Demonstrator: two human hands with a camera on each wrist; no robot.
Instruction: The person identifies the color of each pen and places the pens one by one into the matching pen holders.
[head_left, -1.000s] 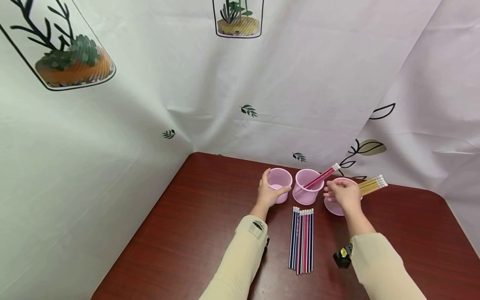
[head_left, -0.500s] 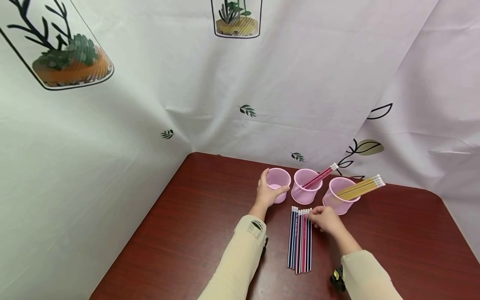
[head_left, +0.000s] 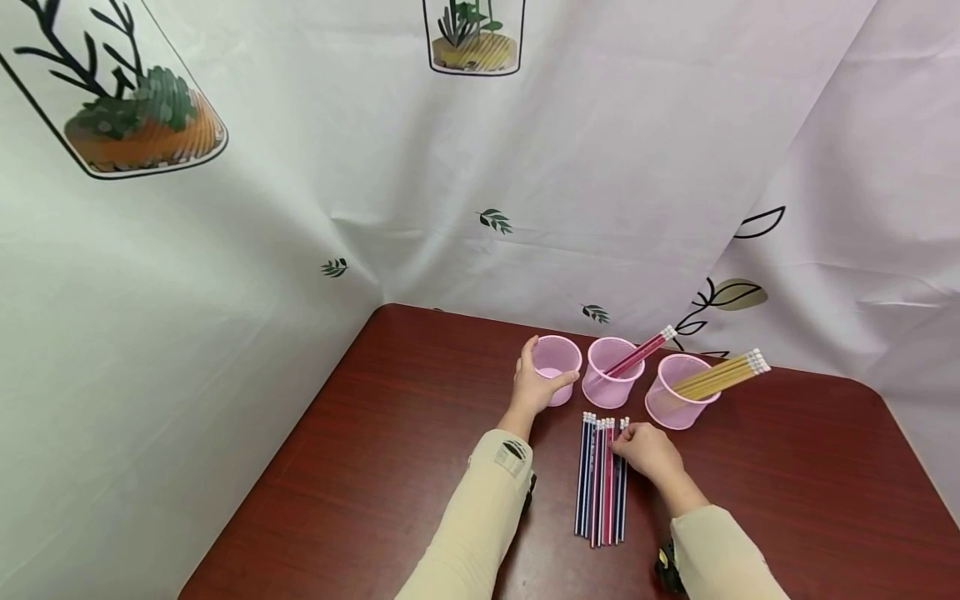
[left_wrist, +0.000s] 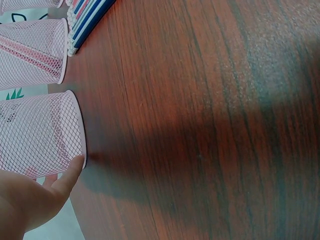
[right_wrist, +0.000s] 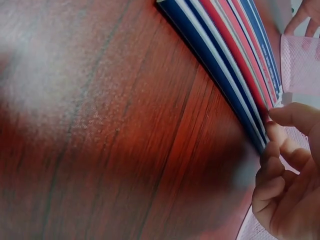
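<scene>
In the head view my left hand (head_left: 531,387) grips the leftmost pink mesh pencil cup (head_left: 557,354), thumb and a finger on opposite sides; no pencils show inside it. A row of pencils (head_left: 583,483), dark blue and red, lies on the table before the cups, white eraser ends towards them. My right hand (head_left: 651,452) is at the eraser end of this row. Its thumb and index finger pinch a red pencil (right_wrist: 245,75) in the right wrist view, beside two blue pencils (right_wrist: 210,55). The exact fingertip contact is partly hidden.
The middle pink cup (head_left: 609,395) holds red pencils (head_left: 639,353). Yellow pencils (head_left: 716,381) lean out of the right cup (head_left: 670,410). All stand near the back edge of the brown table (head_left: 360,467), before a patterned white cloth (head_left: 420,183).
My right hand has moved from the right cup down and left to the pencil row. Two blue pencils on the row's right have shifted slightly apart. My left hand has stayed on its cup.
</scene>
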